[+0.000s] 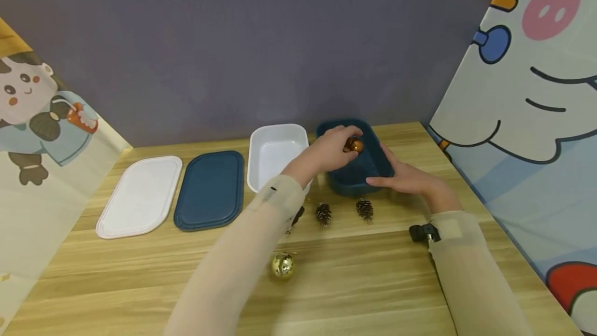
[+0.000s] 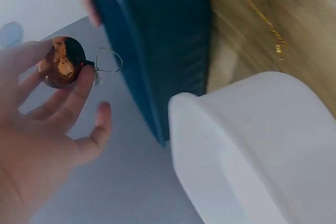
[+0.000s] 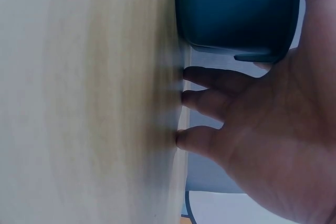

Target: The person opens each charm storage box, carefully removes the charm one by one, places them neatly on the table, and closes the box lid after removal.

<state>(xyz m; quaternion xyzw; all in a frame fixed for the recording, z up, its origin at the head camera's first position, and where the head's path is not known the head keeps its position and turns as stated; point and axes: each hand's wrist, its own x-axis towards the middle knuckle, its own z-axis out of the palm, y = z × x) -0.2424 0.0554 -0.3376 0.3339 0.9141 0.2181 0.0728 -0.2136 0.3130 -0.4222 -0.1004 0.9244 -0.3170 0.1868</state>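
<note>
A shiny copper-orange ball ornament (image 1: 356, 144) is pinched by my left hand (image 1: 330, 150) over the dark blue bin (image 1: 354, 191). The left wrist view shows the ornament (image 2: 62, 62) against the fingertips, with a thin gold loop (image 2: 110, 60) dangling free. My right hand (image 1: 410, 176) rests at the bin's near right corner. Its thumb lies over the rim, and a finger runs along the outer right side. In the right wrist view, several fingers of that hand (image 3: 283, 124) are spread, their tips down at the table beside the bin (image 3: 239, 11).
Left of the blue bin stands a white bin (image 1: 272, 152), partly behind the left arm. Two pine cones (image 1: 324, 214) lie in front, and another dark item is partly hidden by the sleeve. A gold ball (image 1: 282, 265) lies nearer. White (image 1: 140, 196) and blue (image 1: 210, 191) lids lie left.
</note>
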